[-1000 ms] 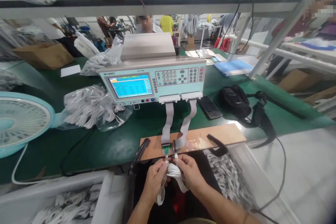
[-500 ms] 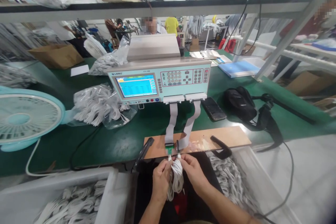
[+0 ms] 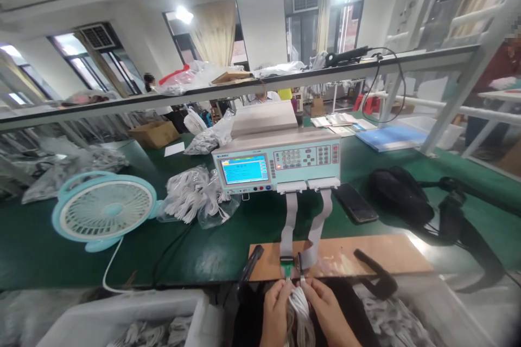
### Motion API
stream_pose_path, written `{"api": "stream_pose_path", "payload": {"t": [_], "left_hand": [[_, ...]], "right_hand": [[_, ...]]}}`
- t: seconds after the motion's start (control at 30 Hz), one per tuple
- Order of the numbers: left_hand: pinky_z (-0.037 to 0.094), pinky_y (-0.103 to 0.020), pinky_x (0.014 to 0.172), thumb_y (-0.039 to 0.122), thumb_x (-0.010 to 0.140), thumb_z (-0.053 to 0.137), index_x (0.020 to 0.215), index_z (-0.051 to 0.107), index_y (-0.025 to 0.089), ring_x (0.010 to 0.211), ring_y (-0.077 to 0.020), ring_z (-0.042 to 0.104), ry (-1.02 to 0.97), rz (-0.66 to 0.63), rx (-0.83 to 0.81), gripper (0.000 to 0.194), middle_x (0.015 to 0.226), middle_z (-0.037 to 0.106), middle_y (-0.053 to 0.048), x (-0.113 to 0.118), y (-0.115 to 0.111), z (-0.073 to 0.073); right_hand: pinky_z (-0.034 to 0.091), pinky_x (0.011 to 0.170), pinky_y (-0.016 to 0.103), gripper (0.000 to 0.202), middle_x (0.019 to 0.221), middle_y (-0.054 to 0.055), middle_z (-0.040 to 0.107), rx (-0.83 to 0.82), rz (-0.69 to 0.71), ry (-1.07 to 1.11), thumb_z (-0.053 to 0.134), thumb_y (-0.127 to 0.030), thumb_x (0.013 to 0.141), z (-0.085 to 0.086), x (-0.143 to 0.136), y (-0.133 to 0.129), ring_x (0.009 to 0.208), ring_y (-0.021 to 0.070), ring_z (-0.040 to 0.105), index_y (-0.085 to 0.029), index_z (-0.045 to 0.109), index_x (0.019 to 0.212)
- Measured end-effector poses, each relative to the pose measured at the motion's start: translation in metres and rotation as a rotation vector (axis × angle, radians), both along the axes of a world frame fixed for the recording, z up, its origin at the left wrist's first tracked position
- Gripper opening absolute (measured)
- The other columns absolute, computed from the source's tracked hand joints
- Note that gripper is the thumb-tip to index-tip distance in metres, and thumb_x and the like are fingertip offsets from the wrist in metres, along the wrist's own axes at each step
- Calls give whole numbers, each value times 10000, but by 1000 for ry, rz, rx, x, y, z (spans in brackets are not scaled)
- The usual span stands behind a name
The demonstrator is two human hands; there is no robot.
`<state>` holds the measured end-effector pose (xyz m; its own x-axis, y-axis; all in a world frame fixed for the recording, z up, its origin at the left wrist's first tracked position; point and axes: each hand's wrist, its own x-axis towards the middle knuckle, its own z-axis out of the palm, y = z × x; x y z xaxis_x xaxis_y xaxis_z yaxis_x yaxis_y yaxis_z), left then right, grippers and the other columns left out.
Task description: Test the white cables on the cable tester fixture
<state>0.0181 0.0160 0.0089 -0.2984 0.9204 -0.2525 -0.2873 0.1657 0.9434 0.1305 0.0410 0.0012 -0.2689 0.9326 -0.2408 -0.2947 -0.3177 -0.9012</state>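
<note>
Fingers of both your hands are pinched on the two ends of a coiled white cable (image 3: 300, 312) at the near edge of the desk (image 3: 122, 249): your left hand (image 3: 275, 309) grips one plug and your right hand (image 3: 325, 309) grips the other, each closed tight around its end. You hold the plugs up against the small green connector fixture (image 3: 288, 268) that sits on the front edge of a brown board (image 3: 366, 257), so the cable's ends meet the fixture while its bundled loops hang down between your wrists, over your dark lap. Whether the plugs are fully seated cannot be told from here. Two grey ribbon cables (image 3: 290, 222) run from the fixture up to the pale blue cable tester (image 3: 280, 162), whose screen (image 3: 245, 169) is lit blue. A black clamp handle (image 3: 376, 276) lies on the board to your right and another (image 3: 249, 268) to your left. Left of the tester lies a clear bag of white cables (image 3: 195, 200), and further left stands a light blue desk fan (image 3: 106, 210). To the right of the tester a dark phone (image 3: 356, 203) lies flat, beside a black pouch (image 3: 401, 200). White bins of more cables (image 3: 138, 331) sit below the desk edge on your left
</note>
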Motion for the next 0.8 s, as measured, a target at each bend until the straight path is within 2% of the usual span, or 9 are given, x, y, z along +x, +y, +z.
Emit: {"api": "stream_pose_path", "payload": {"t": [0.27,0.53,0.63,0.7,0.8], "left_hand": [[395,-222,529,549,598,699,570,597,141,549,-137,488,29,61,-29,421,541,528,7,2,1,-4],[421,-226,531,577,606,677,590,618,133,551,-149,526,81,56,13,448,552,576,-12,3,4,-6],[447,-238,559,537,663,653,685,651,127,597,-169,565,64,-6,0,410,618,627,-29,9,-5,-5],[465,-247,599,487,703,641,772,666,127,647,-181,585,51,-92,-21,367,682,656,-38,15,-17,-4],[451,-217,535,433,705,662,811,663,143,576,-139,561,33,-229,-136,309,712,657,-20,22,-31,0]], "right_hand": [[416,641,285,453,604,18,590,-1,-16,1,691,-609,604,9,-2,-3,643,189,517,-163,652,674],[370,565,268,434,588,2,505,48,-59,-8,669,-583,648,1,-7,0,577,152,439,-166,555,614],[352,546,253,413,579,-17,456,67,-94,-66,652,-551,672,1,-6,-11,571,139,415,-179,492,591],[341,535,241,385,571,-32,421,81,-92,-118,624,-514,697,1,1,-21,560,127,397,-186,454,587],[328,503,221,283,565,-46,403,43,-41,-253,522,-428,763,-5,28,-30,528,111,383,-192,446,627]]}}
